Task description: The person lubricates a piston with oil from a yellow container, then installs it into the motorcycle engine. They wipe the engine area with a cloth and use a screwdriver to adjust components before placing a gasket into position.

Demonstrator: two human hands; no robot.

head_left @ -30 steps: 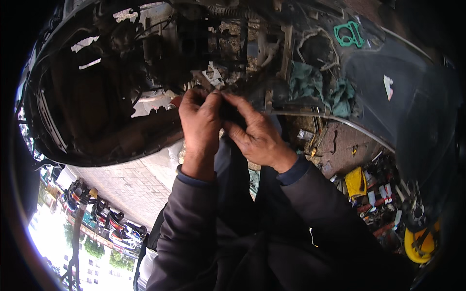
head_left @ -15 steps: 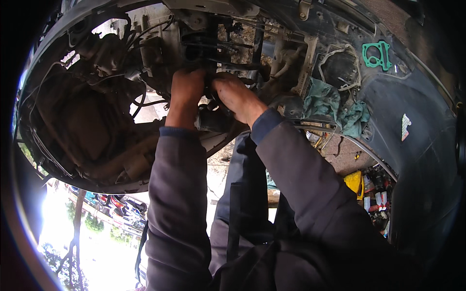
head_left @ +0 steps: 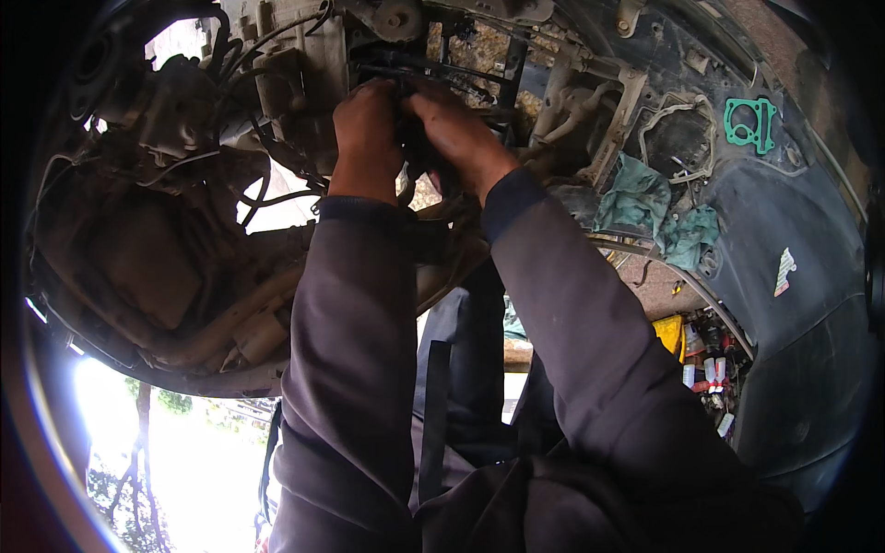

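Both hands are side by side inside the opened underbody of a dark vehicle, close to thin black rods (head_left: 433,74). My left hand (head_left: 369,129) is curled, its fingertips turned away from view. Beside it, my right hand (head_left: 452,129) has its fingers bent in toward the left one. Between the two palms shows a dark part (head_left: 417,152), too shadowed to name. What the fingertips grip is hidden. Hoses and a cable (head_left: 263,189) hang to the left of my left wrist.
A green gasket (head_left: 750,126) and a pale ring-shaped gasket (head_left: 676,138) lie on the dark body panel (head_left: 784,212) at right. Crumpled green cloths (head_left: 636,198) rest near its edge. Lower right, a yellow item (head_left: 670,335) sits among bottles. A dark, dirty shell (head_left: 138,258) fills the left.
Both hands have moved up and farther in among the parts, still together. The view has shifted slightly, so the panel and gaskets appear farther right.
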